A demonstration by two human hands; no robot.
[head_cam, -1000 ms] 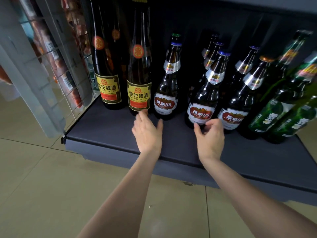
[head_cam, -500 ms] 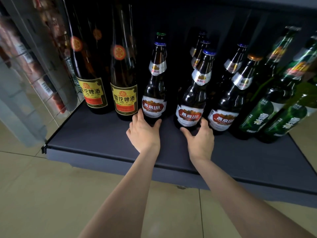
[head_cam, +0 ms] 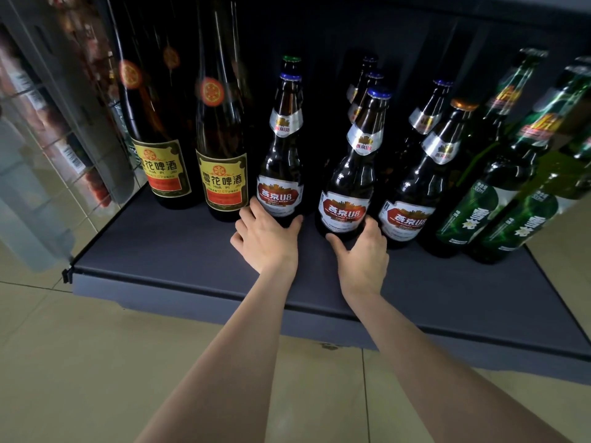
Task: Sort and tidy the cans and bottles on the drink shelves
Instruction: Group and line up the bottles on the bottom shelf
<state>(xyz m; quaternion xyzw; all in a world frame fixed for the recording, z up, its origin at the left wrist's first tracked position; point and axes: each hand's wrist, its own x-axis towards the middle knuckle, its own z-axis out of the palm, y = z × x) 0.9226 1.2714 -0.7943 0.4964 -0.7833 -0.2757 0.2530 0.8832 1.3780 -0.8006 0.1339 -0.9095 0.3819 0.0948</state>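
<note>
Bottles (head_cam: 279,174) and (head_cam: 347,190) are gripped at their bases by curled fingers of the left hand (head_cam: 263,238) and right hand (head_cam: 363,254), and could be toppled into neighbouring glass if pulled hastily.

We are seeing two bare forearms reaching in from the bottom edge, wearing no sleeves, gloves, watch or rings that are showing. Our left hand (head_cam: 267,239) and right hand (head_cam: 363,252) are showing short, unpainted nails.

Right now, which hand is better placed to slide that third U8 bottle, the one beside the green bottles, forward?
The right hand, probably. It grips the middle U8 bottle, right next to the third one; the left hand is a bottle further away.
</note>
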